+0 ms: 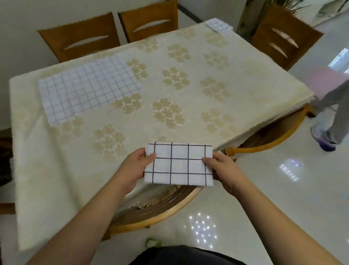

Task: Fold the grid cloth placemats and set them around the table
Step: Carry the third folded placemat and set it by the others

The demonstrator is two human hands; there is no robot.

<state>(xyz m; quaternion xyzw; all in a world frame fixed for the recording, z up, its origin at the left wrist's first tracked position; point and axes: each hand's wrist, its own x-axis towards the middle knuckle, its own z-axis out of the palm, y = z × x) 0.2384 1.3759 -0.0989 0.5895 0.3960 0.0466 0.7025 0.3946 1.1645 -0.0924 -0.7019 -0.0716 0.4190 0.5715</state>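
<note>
Folded placemat held over the near corner of the tabletop.
We hold the folded grid placemat (179,164) by its two short ends, left hand (136,165) and right hand (222,170) pinching, thumbs on top; set so close to the tablecloth (76,183) edge, it may slide off.

So the worktop (246,92) has a cream cloth with gold flower clusters over it. One grid placemat (88,89) lies unfolded flat near the left edge, and a small folded one (219,26) sits way off at the far corner.
</note>
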